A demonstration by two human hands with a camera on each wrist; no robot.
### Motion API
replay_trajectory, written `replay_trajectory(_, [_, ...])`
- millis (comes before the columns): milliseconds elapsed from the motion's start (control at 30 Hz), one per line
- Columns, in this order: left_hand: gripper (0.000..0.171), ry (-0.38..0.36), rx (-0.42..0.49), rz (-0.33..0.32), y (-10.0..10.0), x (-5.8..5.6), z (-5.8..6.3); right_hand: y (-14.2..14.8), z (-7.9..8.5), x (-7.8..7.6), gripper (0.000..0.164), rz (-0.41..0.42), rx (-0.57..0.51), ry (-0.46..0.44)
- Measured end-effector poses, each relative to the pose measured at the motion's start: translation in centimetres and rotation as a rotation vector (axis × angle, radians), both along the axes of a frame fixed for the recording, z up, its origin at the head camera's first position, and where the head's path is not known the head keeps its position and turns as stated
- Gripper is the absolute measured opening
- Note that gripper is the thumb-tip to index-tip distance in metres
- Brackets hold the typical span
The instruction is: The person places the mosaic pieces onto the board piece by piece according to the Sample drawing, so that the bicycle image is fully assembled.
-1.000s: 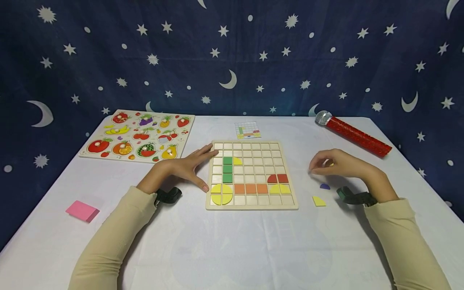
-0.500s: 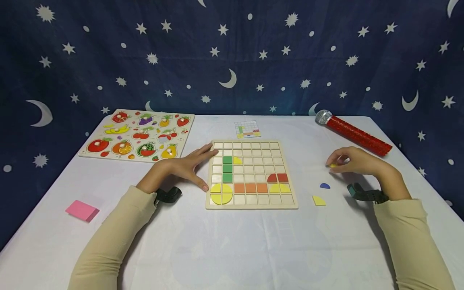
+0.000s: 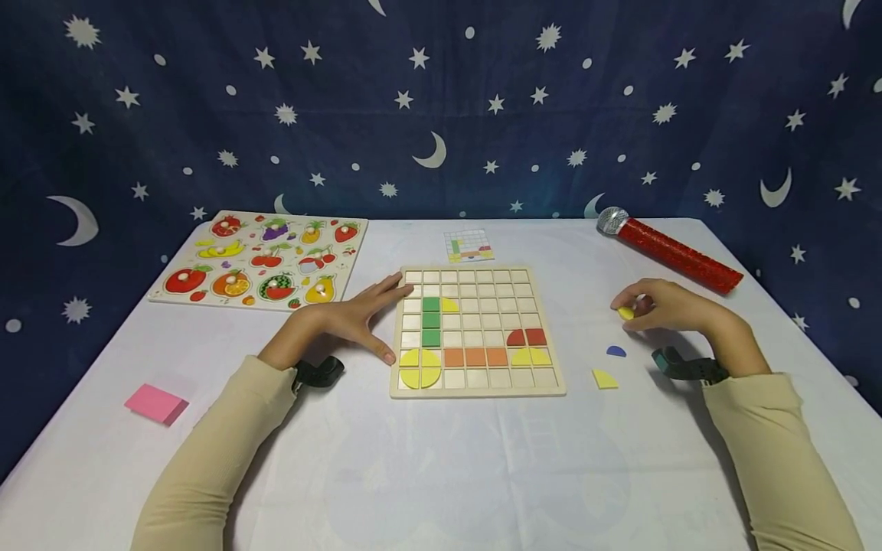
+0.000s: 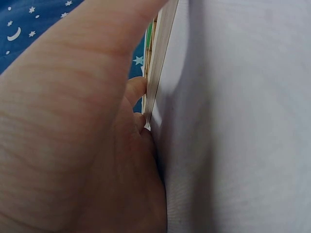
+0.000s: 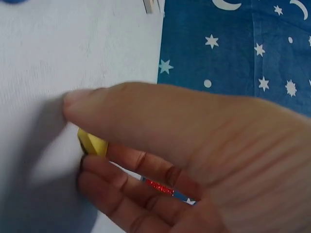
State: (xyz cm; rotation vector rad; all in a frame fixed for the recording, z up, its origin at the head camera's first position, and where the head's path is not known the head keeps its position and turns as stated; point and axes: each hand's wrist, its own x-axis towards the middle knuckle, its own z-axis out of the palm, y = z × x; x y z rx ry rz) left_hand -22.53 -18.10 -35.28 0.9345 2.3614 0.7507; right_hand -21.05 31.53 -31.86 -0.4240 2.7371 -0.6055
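Note:
My right hand pinches a small yellow piece between thumb and fingers, just over the table right of the board. In the right wrist view the yellow piece shows between the thumb and the curled fingers. My left hand rests spread along the left edge of the wooden grid board, its thumb and fingertips touching the rim. Green, orange, red and yellow pieces lie in the board's cells. Nearer me than the right hand lie a blue half-round piece and a yellow quarter-round piece.
A printed pattern card lies behind the board. At the back left is a fruit peg puzzle. A red glittery microphone lies at the back right, and a pink block at the left. A starry curtain hangs behind.
The right hand first moved right and now has shifted slightly left, with the yellow piece showing between its fingers. The left hand and board have stayed in place.

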Motion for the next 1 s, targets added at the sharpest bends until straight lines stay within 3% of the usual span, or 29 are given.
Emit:
replay_trajectory(600, [0.125,-0.006,-0.011,0.018,0.1,0.1,0.1,-2.9,-0.5,0.2,0.031,0.08,-0.048,0.027])
replay_trajectory(1000, [0.126,-0.02,-0.019,0.021,0.2,0.0,0.2,-4.4,-0.5,0.4,0.036,0.12,-0.084,0.016])
